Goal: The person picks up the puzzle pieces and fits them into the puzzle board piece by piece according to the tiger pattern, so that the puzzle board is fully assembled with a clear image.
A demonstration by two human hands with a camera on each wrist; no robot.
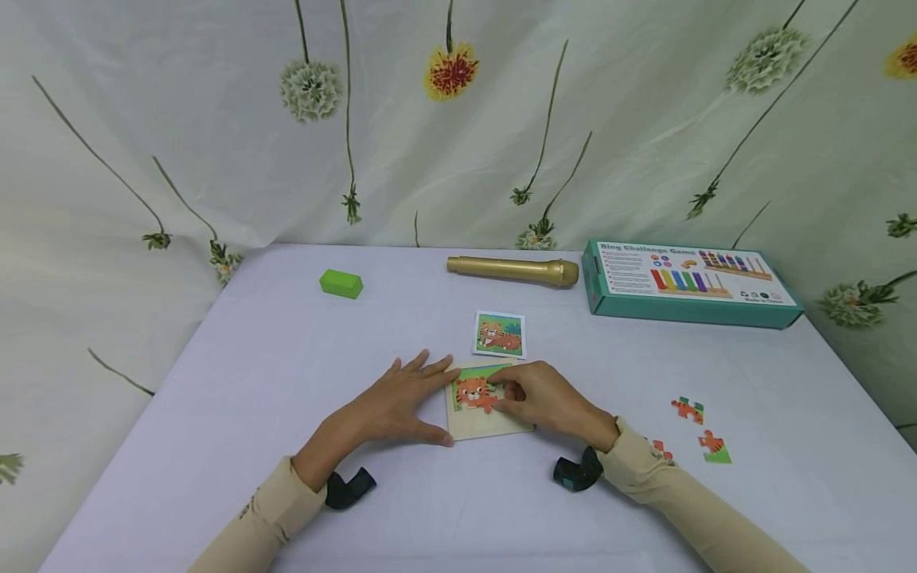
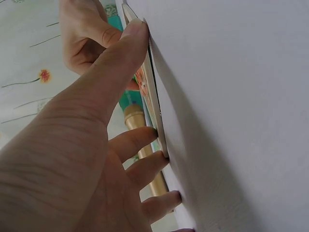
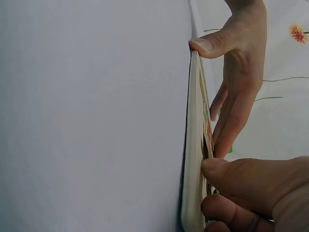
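Observation:
A wooden puzzle board (image 1: 493, 427) lies on the white table, its tray partly filled with orange tiger pieces (image 1: 473, 391). My left hand (image 1: 401, 404) is spread along its left side; the thumb (image 2: 137, 36) touches the near corner and the straight fingers reach the far edge. Over the right part of the tray, my right hand (image 1: 550, 398) pinches a puzzle piece between thumb (image 3: 219, 169) and fingers, low against the board. That piece is mostly hidden by the fingers. Just behind the board lies a tiger picture card (image 1: 499, 334).
Loose puzzle pieces (image 1: 688, 410) lie to the right, one partly behind the right sleeve (image 1: 641, 469). Farther back are a green block (image 1: 341, 284), a gold microphone (image 1: 512, 270) and a teal game box (image 1: 695, 285). A flowered cloth (image 1: 401, 159) hangs behind the table.

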